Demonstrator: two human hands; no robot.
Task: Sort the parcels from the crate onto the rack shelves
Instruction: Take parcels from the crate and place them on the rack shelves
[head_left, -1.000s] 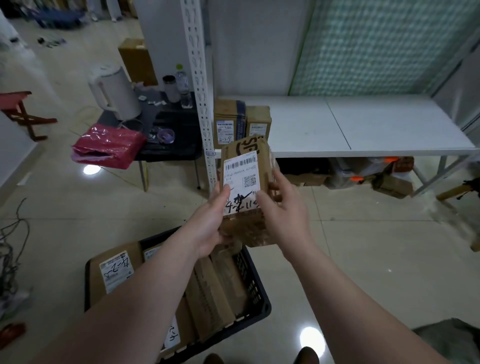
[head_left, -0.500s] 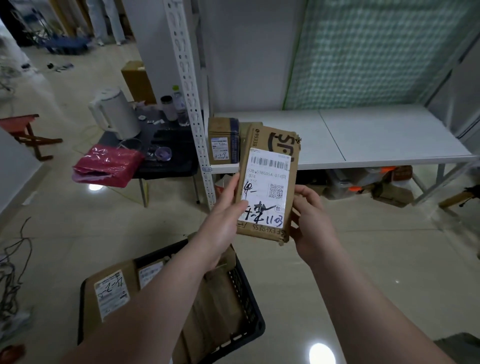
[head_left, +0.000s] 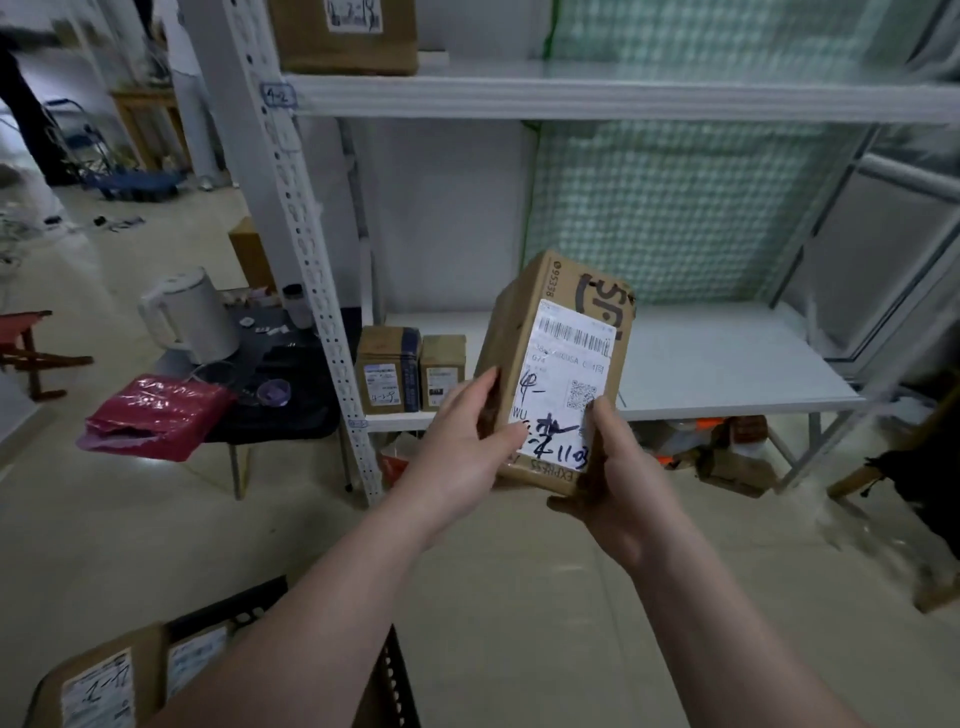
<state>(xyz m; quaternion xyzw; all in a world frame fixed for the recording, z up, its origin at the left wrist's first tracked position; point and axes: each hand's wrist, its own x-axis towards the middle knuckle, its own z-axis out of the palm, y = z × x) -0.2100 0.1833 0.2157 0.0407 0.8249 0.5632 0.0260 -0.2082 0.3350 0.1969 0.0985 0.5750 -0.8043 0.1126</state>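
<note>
Over the last 1 second the view has risen from the crate (head_left: 260, 597) to the rack, and the parcel (head_left: 561, 374) has come up with it. It is now held upright in the air in front of the lower shelf (head_left: 727, 364), with its label facing the camera. The left hand (head_left: 457, 441) grips its left edge and the right hand (head_left: 618, 478) cups its lower right corner. The fingers (head_left: 597, 410) of both hands are clamped on the cardboard.

The parcel is therefore out of the crate and being read, and I judge placement to be the next step. Its handwritten mark seems to start with 4, but the rest is not legible enough to be sure. A tag (head_left: 278, 96) on the upper shelf (head_left: 623, 96) reads 4-2.

2 small boxes (head_left: 387, 369) stand at the left end of the lower shelf, hard against the rack upright (head_left: 301, 218). The white surface to their right looks like the easier landing. 1 larger box (head_left: 345, 36) sits on the upper shelf.

More parcels (head_left: 98, 686) remain in the crate at the bottom left. Left of the rack, a dark tabletop (head_left: 291, 410) carries a white kettle (head_left: 189, 312) and a red bag (head_left: 156, 415), well clear of the path.
</note>
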